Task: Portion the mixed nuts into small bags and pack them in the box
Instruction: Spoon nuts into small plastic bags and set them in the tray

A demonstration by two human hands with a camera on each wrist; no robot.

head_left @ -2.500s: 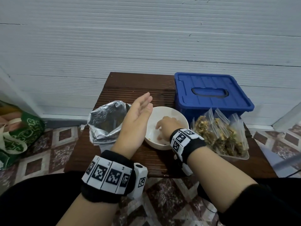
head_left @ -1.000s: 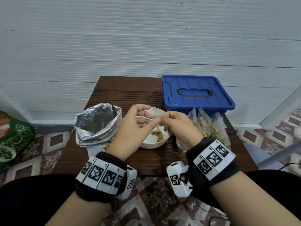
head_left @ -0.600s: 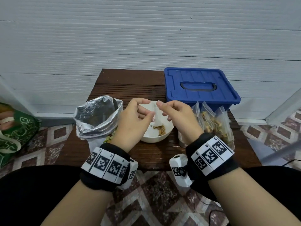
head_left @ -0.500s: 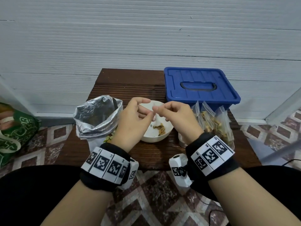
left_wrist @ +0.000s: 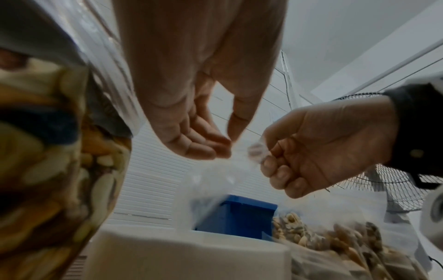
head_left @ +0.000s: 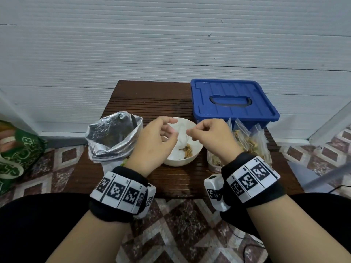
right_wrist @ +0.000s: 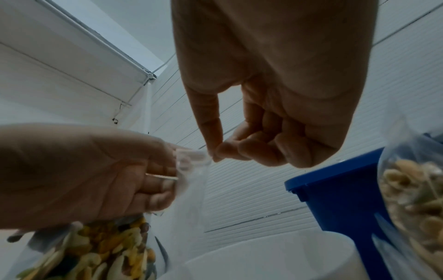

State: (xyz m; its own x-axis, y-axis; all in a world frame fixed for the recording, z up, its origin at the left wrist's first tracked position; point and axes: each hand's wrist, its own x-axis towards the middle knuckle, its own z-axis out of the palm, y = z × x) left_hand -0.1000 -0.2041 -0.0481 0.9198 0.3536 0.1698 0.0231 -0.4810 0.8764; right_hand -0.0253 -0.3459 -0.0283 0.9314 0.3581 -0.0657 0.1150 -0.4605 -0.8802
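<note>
Crinkled foil bag [head_left: 114, 137], ribbed wooden table [head_left: 176, 179], seemingly glossy.

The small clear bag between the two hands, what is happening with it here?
A person pulls open an empty small bag over the white bowl, left hand and right hand each pinching one side of its mouth. Few nuts remain in the bowl. Filled bags wait beside the closed blue box.

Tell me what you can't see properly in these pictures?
- Inside the blue box: every view, its lid is on.
- Inside the foil bag: head view, too dark.
- Small clear bag the left hand and right hand pinch: nearly invisible in the head view; whether it holds anything, blurred in both wrist views.
- Count of filled bags: they overlap, and the right wrist covers some.
</note>
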